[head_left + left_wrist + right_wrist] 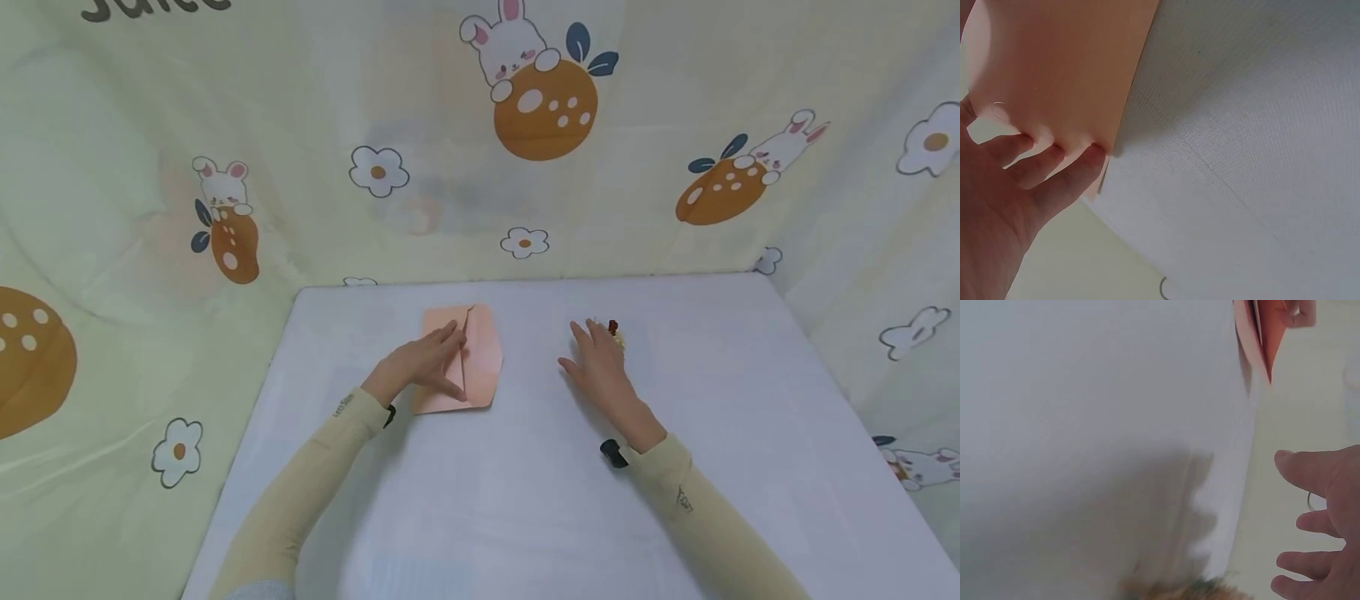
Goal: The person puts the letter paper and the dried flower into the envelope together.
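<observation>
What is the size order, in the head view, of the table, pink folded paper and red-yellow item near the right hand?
1. Table
2. Pink folded paper
3. Red-yellow item (visible part; right hand may hide some)

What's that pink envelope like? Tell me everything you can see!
The envelope is plain salmon pink and looks like thin paper. Its flap points to the right, opened out, with slanted outer corners. A dark slit runs beside it, and the right wrist view shows the layers slightly apart. It's over the far part of the white table; I can't tell if it lies fully flat. The left hand touches it with spread fingers.
</observation>
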`<state>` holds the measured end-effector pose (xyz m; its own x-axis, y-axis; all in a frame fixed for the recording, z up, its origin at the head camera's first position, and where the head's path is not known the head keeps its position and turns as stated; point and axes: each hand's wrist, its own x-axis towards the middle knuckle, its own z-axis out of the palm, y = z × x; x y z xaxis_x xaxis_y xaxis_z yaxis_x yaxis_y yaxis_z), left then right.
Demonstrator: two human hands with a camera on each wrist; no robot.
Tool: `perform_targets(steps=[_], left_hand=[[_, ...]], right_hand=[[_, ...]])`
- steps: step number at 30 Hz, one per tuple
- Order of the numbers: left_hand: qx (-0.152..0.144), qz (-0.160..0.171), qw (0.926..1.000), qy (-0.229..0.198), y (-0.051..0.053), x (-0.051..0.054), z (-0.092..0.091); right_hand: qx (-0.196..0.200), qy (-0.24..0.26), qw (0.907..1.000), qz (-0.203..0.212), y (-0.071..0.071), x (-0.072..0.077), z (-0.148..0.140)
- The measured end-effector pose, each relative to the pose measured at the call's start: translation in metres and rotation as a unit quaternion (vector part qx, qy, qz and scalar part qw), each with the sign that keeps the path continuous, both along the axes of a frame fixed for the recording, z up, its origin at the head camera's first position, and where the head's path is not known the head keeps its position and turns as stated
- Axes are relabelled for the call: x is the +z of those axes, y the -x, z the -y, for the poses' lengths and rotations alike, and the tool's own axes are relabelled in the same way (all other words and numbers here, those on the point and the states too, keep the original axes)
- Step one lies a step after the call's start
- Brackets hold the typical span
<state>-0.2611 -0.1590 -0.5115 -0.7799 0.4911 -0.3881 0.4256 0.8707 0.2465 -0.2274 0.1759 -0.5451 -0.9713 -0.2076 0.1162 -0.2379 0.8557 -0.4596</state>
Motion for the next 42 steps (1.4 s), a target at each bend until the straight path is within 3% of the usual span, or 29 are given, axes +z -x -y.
perform_targets(steps=[6, 11, 27, 42], left_hand=[[0.002, 0.005, 1.0000, -0.007, 0.001, 0.002, 0.001], [-0.002, 0.000, 0.9998, -0.019, 0.001, -0.001, 0.002], [0.001, 0.001, 0.9997, -0.023, 0.002, -0.003, 0.002], [-0.003, 0.001, 0.9998, -0.017, 0.003, -0.003, 0.001]], right_hand=[[-0.041, 0.017, 0.9989, 0.015, -0.007, -0.008, -0.027], [-0.072, 0.034, 0.9968, 0.003, -0.015, -0.011, -0.038], [-0.076, 0.073, 0.9939, 0.033, -0.011, -0.013, -0.042], [-0.071, 0.137, 0.9866, 0.053, 0.002, 0.009, -0.012]])
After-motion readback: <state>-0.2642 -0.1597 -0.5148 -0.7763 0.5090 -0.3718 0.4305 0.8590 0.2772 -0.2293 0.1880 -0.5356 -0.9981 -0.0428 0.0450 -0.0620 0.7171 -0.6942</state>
